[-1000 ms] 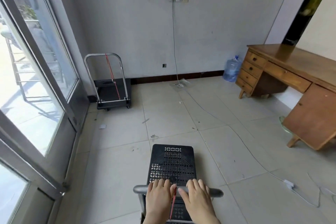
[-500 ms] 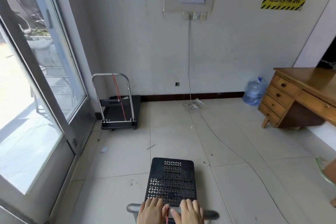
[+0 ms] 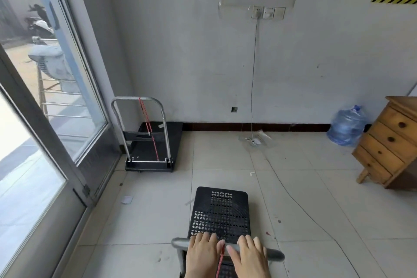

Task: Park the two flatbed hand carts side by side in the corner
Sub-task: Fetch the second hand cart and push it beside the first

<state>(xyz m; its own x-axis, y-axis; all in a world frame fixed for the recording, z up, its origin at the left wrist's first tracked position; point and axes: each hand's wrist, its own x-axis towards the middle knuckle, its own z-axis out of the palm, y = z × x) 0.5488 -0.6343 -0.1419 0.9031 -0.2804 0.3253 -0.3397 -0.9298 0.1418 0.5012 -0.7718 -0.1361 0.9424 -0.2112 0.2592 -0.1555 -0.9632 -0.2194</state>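
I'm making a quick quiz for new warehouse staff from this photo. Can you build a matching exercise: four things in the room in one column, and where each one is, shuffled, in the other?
Things:
1. parked cart
2. pushed cart
3. water jug
4. wooden desk

Places:
A. at the right edge of the view
B. in the corner by the glass door
C. mid-floor, both hands on its handle
D. against the back wall, just left of the desk

Pairs: 1-B, 2-C, 3-D, 4-A

The left hand and right hand rest on the pushed cart's handle bar.
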